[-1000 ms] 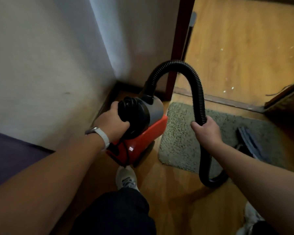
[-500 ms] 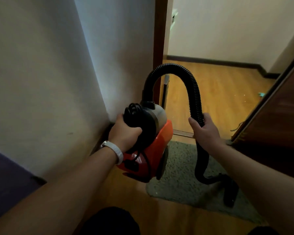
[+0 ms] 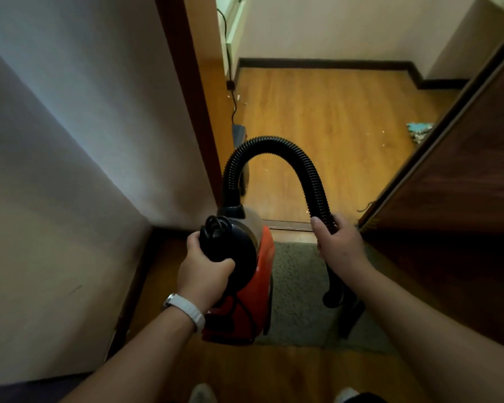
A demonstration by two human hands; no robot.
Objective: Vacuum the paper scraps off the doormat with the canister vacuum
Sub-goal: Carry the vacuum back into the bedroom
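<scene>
A small red and black canister vacuum (image 3: 253,289) hangs above the floor at the left edge of the grey doormat (image 3: 297,289). My left hand (image 3: 204,274) grips its black top handle. The black ribbed hose (image 3: 277,146) arches up from the canister and comes down on the right, where my right hand (image 3: 336,245) holds it. Below that hand the hose runs to a dark nozzle (image 3: 351,318) over the mat. A few pale paper scraps (image 3: 265,169) lie on the wooden floor beyond the doorway. No scraps are plain on the mat.
A pale wall (image 3: 70,170) and a brown door frame (image 3: 192,91) stand on the left. A dark wooden door (image 3: 463,199) hangs open on the right. A black cord (image 3: 233,109) runs down by the frame. A patterned cloth (image 3: 419,132) lies on the far floor.
The vacuum has been lifted off the floor and carried forward to the doormat's edge. My view has tilted up to show the room beyond the doorway. Both hands keep their holds.
</scene>
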